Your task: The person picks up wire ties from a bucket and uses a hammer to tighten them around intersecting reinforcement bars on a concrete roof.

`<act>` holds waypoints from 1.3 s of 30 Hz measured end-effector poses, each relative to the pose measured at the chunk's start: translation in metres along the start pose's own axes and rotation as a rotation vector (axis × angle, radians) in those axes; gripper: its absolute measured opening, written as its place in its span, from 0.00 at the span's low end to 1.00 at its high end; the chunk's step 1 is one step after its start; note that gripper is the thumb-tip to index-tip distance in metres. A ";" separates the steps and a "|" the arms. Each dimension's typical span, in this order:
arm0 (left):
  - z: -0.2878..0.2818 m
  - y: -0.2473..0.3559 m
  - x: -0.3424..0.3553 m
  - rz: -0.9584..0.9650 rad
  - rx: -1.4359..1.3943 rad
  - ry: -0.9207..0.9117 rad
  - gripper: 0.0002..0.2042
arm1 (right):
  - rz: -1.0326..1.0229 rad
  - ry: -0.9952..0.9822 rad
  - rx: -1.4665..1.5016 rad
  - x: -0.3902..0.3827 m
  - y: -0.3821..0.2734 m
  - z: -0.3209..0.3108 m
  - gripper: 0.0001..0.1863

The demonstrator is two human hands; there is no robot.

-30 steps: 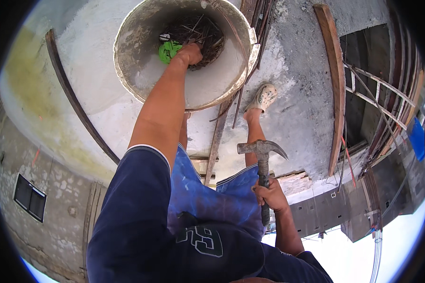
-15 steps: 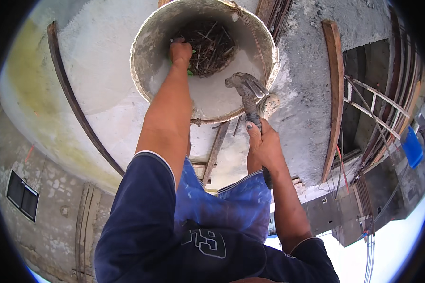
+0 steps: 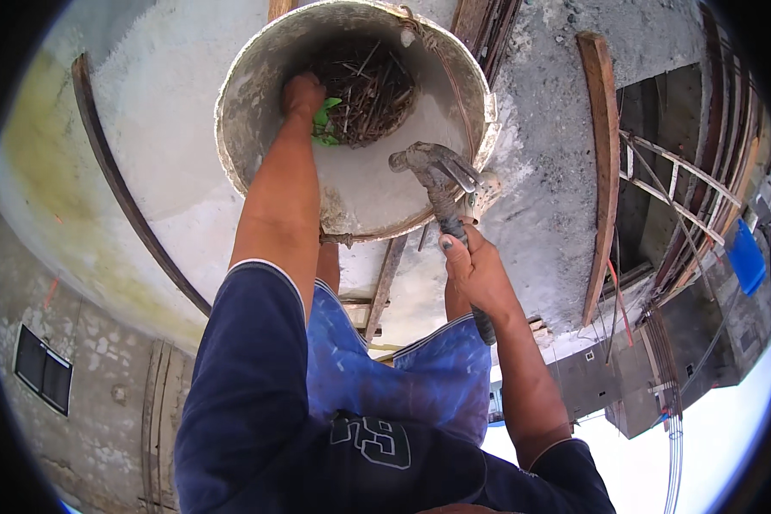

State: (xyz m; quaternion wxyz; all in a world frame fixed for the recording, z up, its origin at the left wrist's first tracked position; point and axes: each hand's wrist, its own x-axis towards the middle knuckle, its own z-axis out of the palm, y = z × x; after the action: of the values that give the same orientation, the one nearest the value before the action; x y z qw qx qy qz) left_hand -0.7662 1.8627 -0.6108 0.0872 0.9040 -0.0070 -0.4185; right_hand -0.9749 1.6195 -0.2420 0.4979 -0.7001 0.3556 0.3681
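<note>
A deep, dirty whitish bucket (image 3: pixel 364 193) stands in front of me. Inside it lies a pile of thin brown pieces that look like rusty nails (image 3: pixel 373 98). My left hand (image 3: pixel 302 94) reaches into the bucket at the pile's left edge. Its fingers look curled, but the tips and anything between them are hidden. Just right of that hand is a bright green scrap (image 3: pixel 325 120). Wrapped round the dark grip of a claw hammer (image 3: pixel 441 184), my right hand (image 3: pixel 481 270) holds it head up at the bucket's near right rim.
Long wooden boards lie on the concrete, one (image 3: pixel 601 171) to the right and a curved-looking one (image 3: pixel 124 184) to the left. Beyond the right board is a dark opening (image 3: pixel 660 154) with a pale metal frame. A blue sheet (image 3: pixel 745 257) hangs at far right.
My left hand has shifted left and slightly farther within the bucket, showing more of the green scrap. The bucket and hammer appear slightly farther left in view. My right hand keeps its grip.
</note>
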 end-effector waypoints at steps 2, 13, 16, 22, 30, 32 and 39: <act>0.008 -0.029 0.013 0.097 0.106 0.042 0.14 | -0.050 -0.010 -0.053 0.003 -0.005 0.001 0.23; -0.059 0.025 -0.062 -0.444 -0.201 -0.637 0.12 | -0.012 -0.100 -0.032 0.003 -0.017 -0.018 0.25; -0.068 -0.023 -0.012 0.107 0.340 -0.048 0.18 | -0.074 -0.154 -0.028 0.011 -0.029 -0.008 0.24; -0.047 0.031 0.010 0.221 0.190 0.038 0.19 | -0.070 -0.134 -0.043 0.013 -0.019 -0.017 0.25; -0.060 0.000 -0.008 0.463 -0.101 0.393 0.10 | -0.065 -0.125 -0.026 0.010 -0.020 -0.014 0.27; -0.073 0.002 -0.015 0.341 -0.390 0.320 0.09 | -0.100 -0.110 -0.111 0.012 -0.014 -0.014 0.27; -0.074 0.017 -0.038 0.167 0.092 -0.200 0.17 | -0.095 -0.117 -0.076 0.011 -0.016 -0.021 0.25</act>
State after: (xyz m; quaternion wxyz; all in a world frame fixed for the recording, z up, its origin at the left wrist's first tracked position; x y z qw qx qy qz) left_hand -0.7338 1.8603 -0.5323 0.0791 0.8571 -0.1098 -0.4970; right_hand -0.9520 1.6022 -0.2400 0.5079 -0.7119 0.2779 0.3976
